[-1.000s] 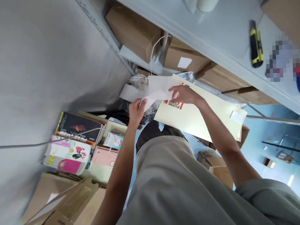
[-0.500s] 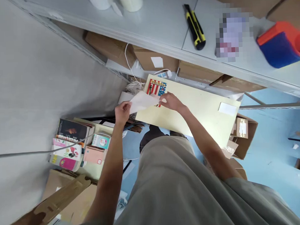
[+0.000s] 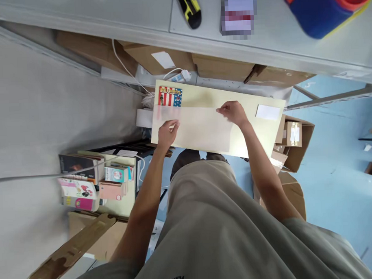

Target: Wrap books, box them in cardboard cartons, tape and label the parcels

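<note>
A pale yellow board [image 3: 252,125] lies flat in front of me, with a small red-white-blue book [image 3: 170,96] at its far left corner and a white label [image 3: 267,112] at its right end. A translucent sheet [image 3: 200,129] is spread across the board. My left hand [image 3: 167,132] pinches the sheet's left edge. My right hand [image 3: 232,112] pinches its upper right part.
A grey shelf [image 3: 114,11] above holds a yellow-black utility knife [image 3: 190,8] and a blue-red tape dispenser [image 3: 321,6]. Cardboard boxes [image 3: 223,67] sit under it. Stacked books [image 3: 83,179] lie at left; an open carton [image 3: 296,141] stands at right.
The sheet, held folded and raised over the book before, now lies spread flat on the board. My hands have moved apart and down with it. The camera has tilted towards the shelf.
</note>
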Demonstrator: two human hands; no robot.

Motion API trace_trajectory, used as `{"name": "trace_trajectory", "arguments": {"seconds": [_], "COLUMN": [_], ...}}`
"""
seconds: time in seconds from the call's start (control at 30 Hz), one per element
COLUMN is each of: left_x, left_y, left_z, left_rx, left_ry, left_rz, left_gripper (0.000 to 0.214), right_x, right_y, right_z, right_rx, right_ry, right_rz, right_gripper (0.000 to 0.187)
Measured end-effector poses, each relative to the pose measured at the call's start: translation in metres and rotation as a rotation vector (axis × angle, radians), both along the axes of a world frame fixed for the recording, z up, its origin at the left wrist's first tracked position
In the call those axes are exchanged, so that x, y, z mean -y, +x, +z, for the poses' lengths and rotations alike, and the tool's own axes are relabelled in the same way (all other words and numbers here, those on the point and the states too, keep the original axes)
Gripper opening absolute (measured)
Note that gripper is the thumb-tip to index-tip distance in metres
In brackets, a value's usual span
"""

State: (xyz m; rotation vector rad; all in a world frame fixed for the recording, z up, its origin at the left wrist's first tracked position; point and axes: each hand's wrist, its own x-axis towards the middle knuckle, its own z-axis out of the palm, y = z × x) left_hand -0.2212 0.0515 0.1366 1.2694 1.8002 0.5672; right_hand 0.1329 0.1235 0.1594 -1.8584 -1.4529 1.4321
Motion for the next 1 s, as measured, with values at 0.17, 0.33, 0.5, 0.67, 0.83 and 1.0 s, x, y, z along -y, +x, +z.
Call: {"name": "trace_trajectory", "arguments": {"seconds": [0.17, 0.33, 0.5, 0.67, 0.83, 1.0], "left_x": [-0.002, 0.007, 0.013, 0.014, 0.011, -0.013], "left_y": [-0.005, -0.018, -0.034, -0.05, -0.071, -0.101], "left_z": [-0.047, -0.079, -0.095, -0.099, -0.097, -0.099], "left_rx": [-0.135, -0.32, -0.413, -0.426, -0.392, -0.297], "left_ry": [-0.123, -0.288, -0.304, -0.221, -0.101, -0.033], "left_rz": [-0.063, -0.249, -0.375, -0.481, -0.54, -0.598], "left_gripper": [0.071, 0.099, 0.099, 0.086, 0.066, 0.044], "right_x": [0.019, 0.038, 0.046, 0.054, 0.048, 0.029], "right_y": [0.042, 0.049, 0.035, -0.041, -0.186, -0.28], "right_z": [-0.04, -0.077, -0.1, -0.098, -0.092, -0.105], "right_rx": [-0.124, 0.12, 0.461, 0.615, 0.39, 0.223], "right_ry": [-0.075, -0.082, -0.084, 0.055, 0.014, -0.252], "right_rz": [-0.094, -0.218, -0.328, -0.344, -0.036, 0.037], "right_gripper": [0.048, 0.033, 0.037, 0.04, 0.02, 0.031]}}
